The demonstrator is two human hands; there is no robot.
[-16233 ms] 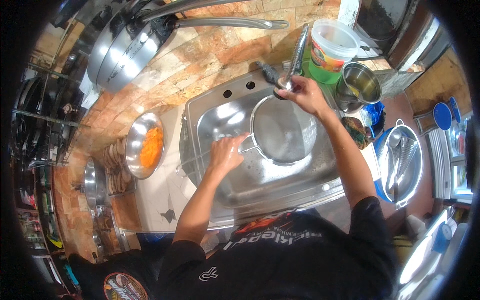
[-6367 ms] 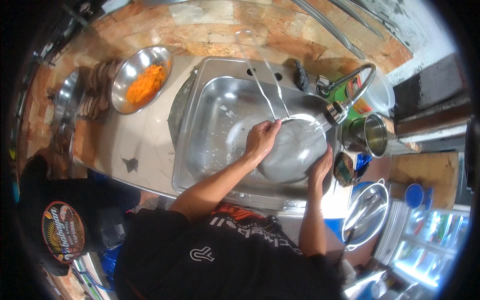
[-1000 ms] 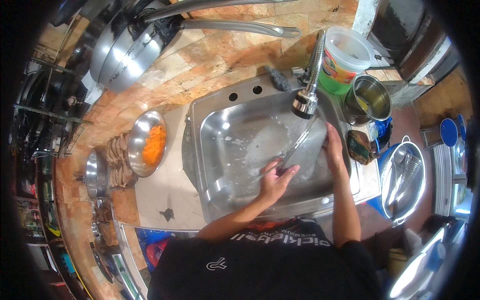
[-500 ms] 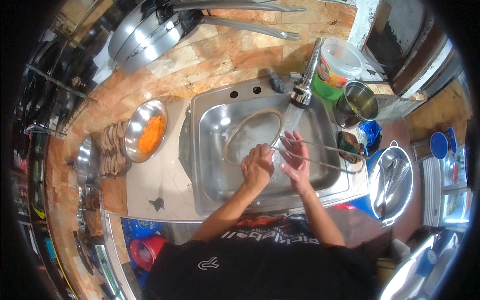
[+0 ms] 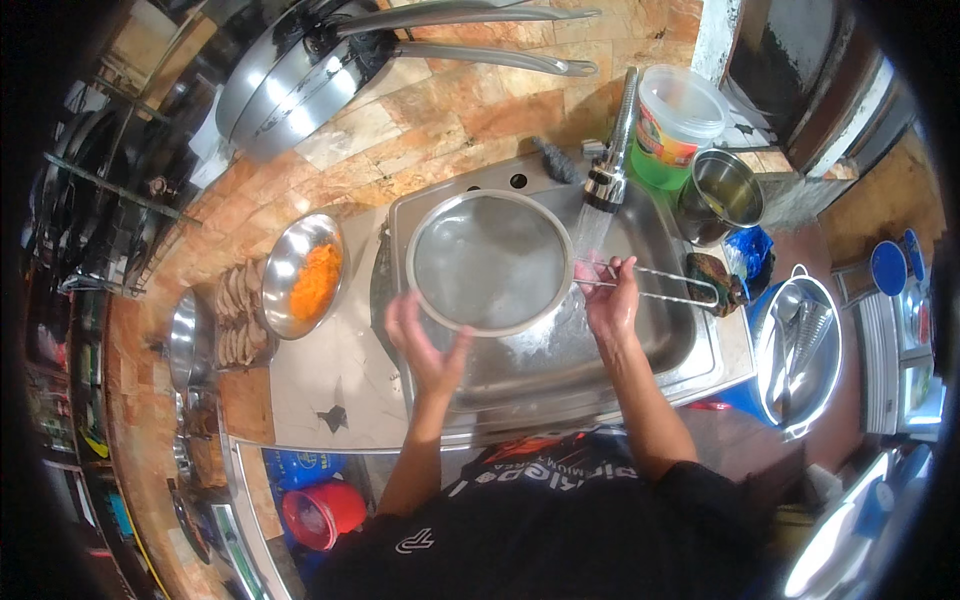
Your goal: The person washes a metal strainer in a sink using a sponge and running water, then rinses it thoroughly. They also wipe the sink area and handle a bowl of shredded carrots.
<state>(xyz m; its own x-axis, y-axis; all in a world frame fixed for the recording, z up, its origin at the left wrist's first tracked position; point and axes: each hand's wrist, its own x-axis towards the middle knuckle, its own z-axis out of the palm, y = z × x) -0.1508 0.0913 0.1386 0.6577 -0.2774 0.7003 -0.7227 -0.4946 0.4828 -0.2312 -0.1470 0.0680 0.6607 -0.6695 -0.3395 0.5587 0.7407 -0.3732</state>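
A round metal mesh strainer [image 5: 492,262] is held over the steel sink [image 5: 690,330]. My right hand [image 5: 612,298] grips its long wire handle, which runs right across the sink. My left hand [image 5: 424,338] is open and spread under the strainer's lower left rim, touching it. The faucet [image 5: 612,158] runs water down just right of the strainer's rim, near my right hand.
A steel bowl of orange shredded food [image 5: 305,275] sits left of the sink, with stacked brown pieces [image 5: 238,312] beside it. A green tub with a lid [image 5: 675,122], a steel pot [image 5: 724,192] and a pan of utensils [image 5: 805,350] stand right. Pans [image 5: 290,70] hang behind.
The strainer has been lifted and turned toward the left of the sink. My left hand went from the handle to under the rim; my right hand now holds the handle.
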